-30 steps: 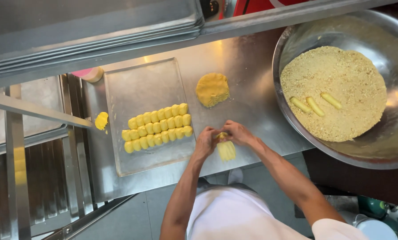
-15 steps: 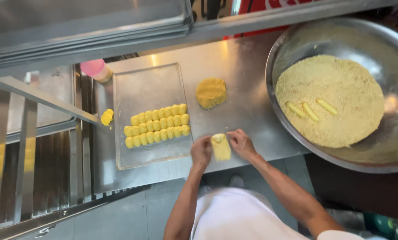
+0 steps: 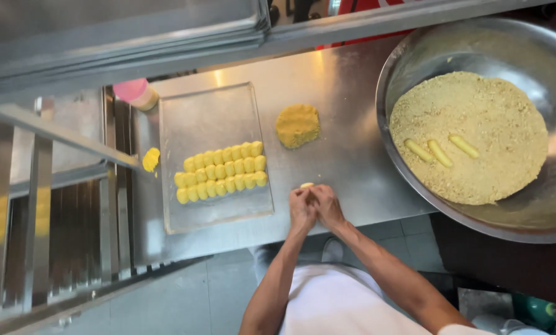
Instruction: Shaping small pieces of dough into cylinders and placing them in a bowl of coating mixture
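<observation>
At table edge my left hand (image 3: 301,209) and right hand (image 3: 327,205) press together, cupped shut round a small yellow dough piece (image 3: 306,185), only its tip showing. Risk: squeezing too hard could squash it, or it slips off the near edge. Left sits the tray (image 3: 210,111) with shaped rows (image 3: 221,170); beyond, dough lump (image 3: 297,125); right, crumb bowl (image 3: 414,56).

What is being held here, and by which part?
A small yellow dough piece, pressed between the left hand and right hand; only its top end shows above the grip.
</observation>
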